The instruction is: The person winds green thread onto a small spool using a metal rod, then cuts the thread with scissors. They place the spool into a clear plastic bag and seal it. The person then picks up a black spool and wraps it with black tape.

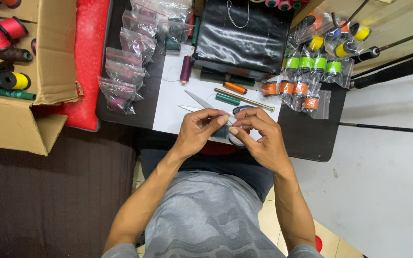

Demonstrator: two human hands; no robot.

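Note:
My left hand (201, 125) and my right hand (259, 134) meet over the near edge of a small black table (307, 138). Between their fingertips they pinch a small dark green thread spool (222, 132). Scissors (205, 103) lie on a white sheet (173, 98) just beyond my hands, partly hidden by my fingers. A purple spool (186, 69), a green spool (227, 99), an orange spool (235, 88) and a thin brass rod (244, 100) also rest on the sheet.
A cardboard box (48, 57) of coloured spools stands at the left, beside a red cushion (88, 62). Small clear bags (127, 71) with spools lie at the table's left and bags of orange and green spools (307, 76) at its right. A black pouch (242, 36) sits at the back.

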